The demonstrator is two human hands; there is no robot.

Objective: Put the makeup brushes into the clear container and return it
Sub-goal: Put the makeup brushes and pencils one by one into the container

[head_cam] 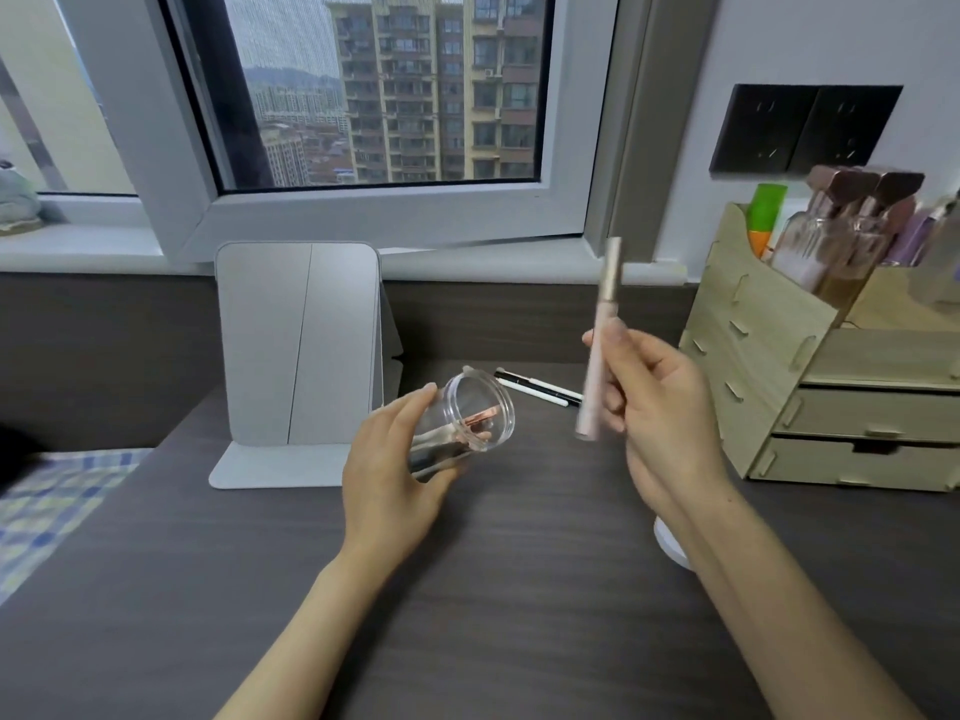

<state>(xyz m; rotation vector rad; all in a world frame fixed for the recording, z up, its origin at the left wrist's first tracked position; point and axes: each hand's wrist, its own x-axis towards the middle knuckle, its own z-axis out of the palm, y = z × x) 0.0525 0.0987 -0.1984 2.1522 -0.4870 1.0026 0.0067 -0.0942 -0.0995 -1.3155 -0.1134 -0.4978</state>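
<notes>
My left hand (390,470) grips a clear round container (467,418), tilted with its open mouth toward the right. A few brushes with rose-gold ferrules lie inside it. My right hand (654,402) holds a pale pink makeup brush (597,350) nearly upright, just right of the container's mouth and above the dark desk (467,589). Two black-and-white brushes (537,389) lie on the desk behind the container.
A grey folding mirror (301,356) stands behind my left hand. A wooden organiser (810,366) with drawers, bottles and brushes sits at the right. A white round object (670,548) peeks out under my right forearm. A checked cloth (47,506) lies at the left edge.
</notes>
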